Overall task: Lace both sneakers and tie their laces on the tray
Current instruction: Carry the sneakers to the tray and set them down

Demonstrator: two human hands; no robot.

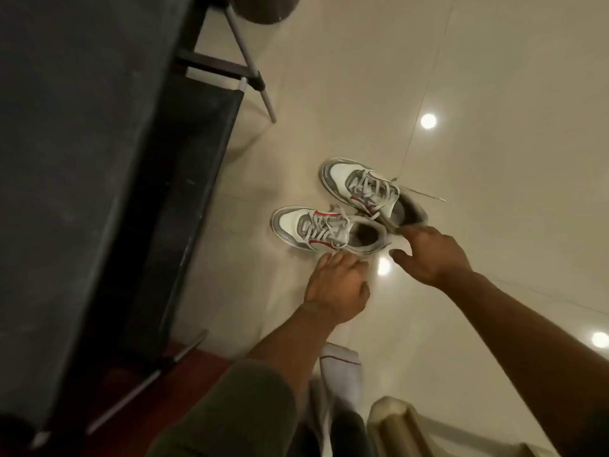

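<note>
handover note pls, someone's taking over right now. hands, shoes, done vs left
Left hand: fingers loosely curled, holding nothing, just short of the nearer white-and-grey sneaker with red stripe.
Right hand: fingertips at the heel collar of the farther matching sneaker; grip unclear.
Both sneakers sit side by side on the glossy beige tile floor, beside a dark table.
Done: laces look threaded.
Left: ends loose, one trailing on the floor; no tray in view; tie both.

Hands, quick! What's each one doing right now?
Left hand: open, holding nothing, beside the nearer white-and-grey sneaker.
Right hand: open, reaching for the farther white-and-grey sneaker's heel.
</note>
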